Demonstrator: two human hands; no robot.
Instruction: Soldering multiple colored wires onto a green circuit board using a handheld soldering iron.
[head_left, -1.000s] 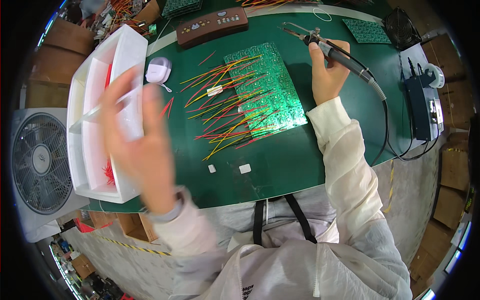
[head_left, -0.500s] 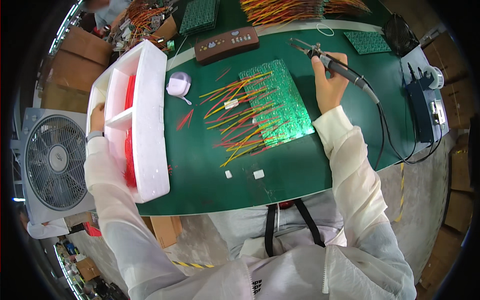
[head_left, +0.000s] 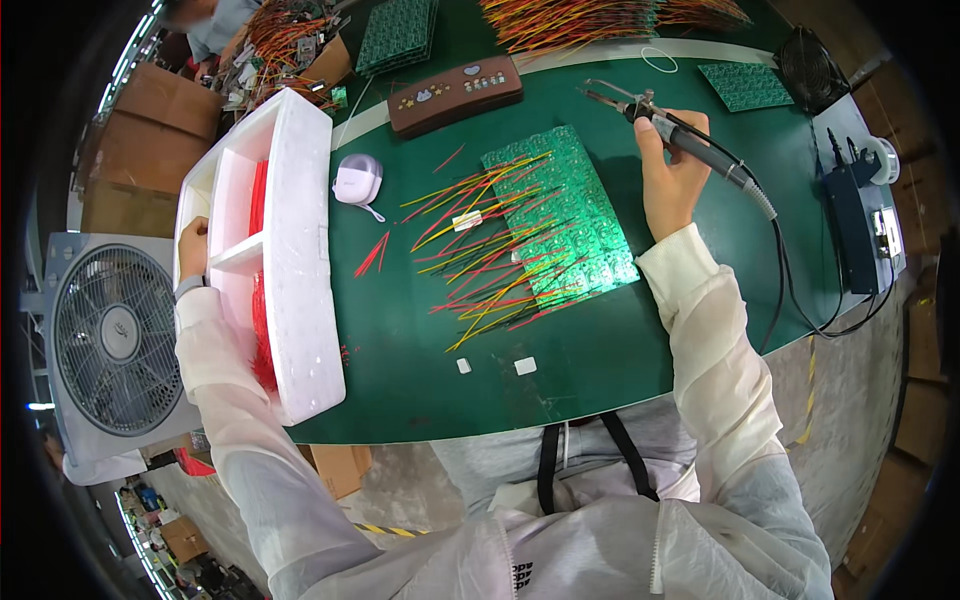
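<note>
My right hand [head_left: 677, 180] is wrapped round a soldering iron [head_left: 705, 152], held above the table with its tip toward the far left. Left of that hand lies a green circuit board panel [head_left: 590, 225]. Red, yellow and black wires [head_left: 470, 262] stick out from its left side in a row. My left hand [head_left: 193, 248] reaches into the left compartment of a white foam box [head_left: 312, 250]. Its fingertips are hidden there, so whether they hold anything does not show. Red wires [head_left: 261, 320] fill parts of the box's right-hand compartments.
A brown pencil case [head_left: 455, 95] and a lilac pouch [head_left: 357, 180] lie beyond the wires. Small white blocks [head_left: 525, 366] sit near the front edge. At the right stands a blue soldering station [head_left: 855, 230], its cable trailing to the iron. A fan [head_left: 120, 333] is left of the box.
The whole view has shifted slightly, so the table sits a little lower. My right hand still holds the soldering iron, and my left hand stays in the foam box.
</note>
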